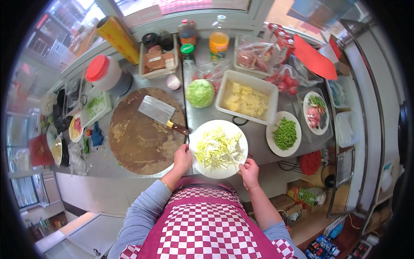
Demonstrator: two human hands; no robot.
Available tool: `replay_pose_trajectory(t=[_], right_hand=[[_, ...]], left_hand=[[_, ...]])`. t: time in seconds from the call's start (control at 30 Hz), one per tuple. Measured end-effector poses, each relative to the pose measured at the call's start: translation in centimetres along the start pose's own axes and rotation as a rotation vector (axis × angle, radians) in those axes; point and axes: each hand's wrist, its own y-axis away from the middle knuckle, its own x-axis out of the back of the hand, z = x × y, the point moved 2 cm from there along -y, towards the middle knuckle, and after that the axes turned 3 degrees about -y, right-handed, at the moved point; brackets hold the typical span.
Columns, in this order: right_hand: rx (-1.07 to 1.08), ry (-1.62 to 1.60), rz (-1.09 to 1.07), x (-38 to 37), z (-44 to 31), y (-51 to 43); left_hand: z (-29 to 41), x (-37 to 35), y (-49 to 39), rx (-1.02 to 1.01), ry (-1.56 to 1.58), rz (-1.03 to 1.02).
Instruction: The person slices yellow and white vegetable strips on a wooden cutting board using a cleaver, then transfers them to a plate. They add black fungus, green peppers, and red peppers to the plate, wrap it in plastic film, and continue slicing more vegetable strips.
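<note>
Between my two hands is a white plate (201, 170) heaped with cut pale yellow-green stalks (218, 149), perhaps yellow chives. My left hand (183, 158) grips its left rim. The lower right rim is pinched by my right hand (249, 173). The plate is at the counter's front edge; whether it rests on the counter or is lifted, I cannot tell. Just left of it a cleaver (157, 110) lies on a round wooden chopping board (142, 145), its handle pointing toward the plate.
Behind the plate sit a round green lettuce or cabbage (200, 93) and a plastic tub (223, 108) of yellow food. To the right are a plate of chopped green beans (284, 133) and an oval plate of mixed ingredients (316, 113). A red-lidded jug (108, 74) stands back left.
</note>
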Motion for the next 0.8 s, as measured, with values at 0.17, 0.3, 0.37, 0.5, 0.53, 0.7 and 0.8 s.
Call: replay_pose_trajectory(t=[0.17, 0.3, 0.37, 0.5, 0.53, 0.7, 0.8], right_hand=[[0.010, 0.014, -0.141, -7.8, -3.0, 2.7], [-0.039, 0.035, -0.227, -18.0, -1.8, 1.5], [-0.081, 0.062, -0.257, -23.2, -0.2, 0.2], [-0.113, 0.072, -0.217, -33.8, 3.2, -3.1], [-0.147, 0.177, -0.178, -34.4, 4.8, -1.7], [-0.033, 0.315, -0.143, -41.0, 7.7, -4.7], [-0.145, 0.447, -0.089, -41.2, 8.3, -4.7]], left_hand=[[-3.6, 7.4, 1.0, 0.070, 0.211, 0.102], [-8.4, 15.1, -0.8, 0.153, 0.193, 0.297], [-11.0, 19.1, -2.4, 0.149, 0.159, 0.371], [-15.8, 26.1, -7.5, 0.163, 0.029, 0.470], [-17.2, 26.8, -6.4, 0.196, 0.008, 0.463], [-21.1, 30.4, -11.2, 0.112, 0.038, 0.553], [-23.3, 30.6, -10.4, 0.220, -0.053, 0.427]])
